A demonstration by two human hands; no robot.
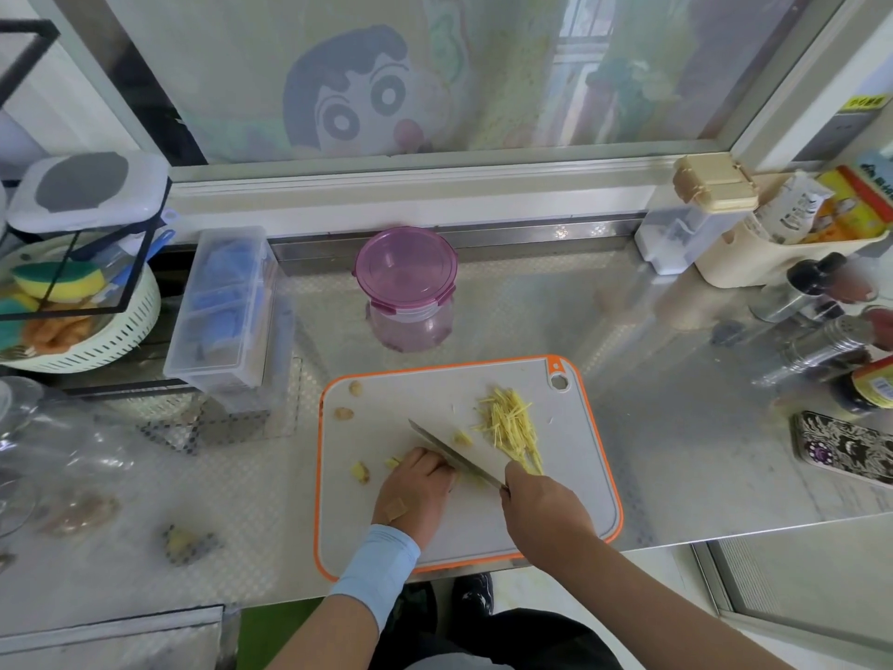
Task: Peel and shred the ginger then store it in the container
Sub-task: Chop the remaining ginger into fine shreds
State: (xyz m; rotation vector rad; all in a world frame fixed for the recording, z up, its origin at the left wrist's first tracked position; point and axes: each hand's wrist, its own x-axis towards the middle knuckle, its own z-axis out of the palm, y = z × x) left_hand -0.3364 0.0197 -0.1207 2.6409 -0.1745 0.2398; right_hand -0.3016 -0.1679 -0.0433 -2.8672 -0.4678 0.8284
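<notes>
On the surface [676,379] lies the cutting board [415,394], the lidded container [406,287] behind it; on the board the left hand [420,488] curls its fingers over a ginger piece [392,461], the right hand [541,510] has its fingers clamped on the knife [449,452], and the ginger shreds [512,427] lie beside the blade.

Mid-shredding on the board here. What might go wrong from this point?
1. The knife blade lies right beside the curled fingers of the left hand, which holds the ginger piece; a slip could cut them.
2. The right hand sits against the shredded ginger and might scatter strands off the cutting board.
3. The container has its lid on; it needs opening before storing.
</notes>
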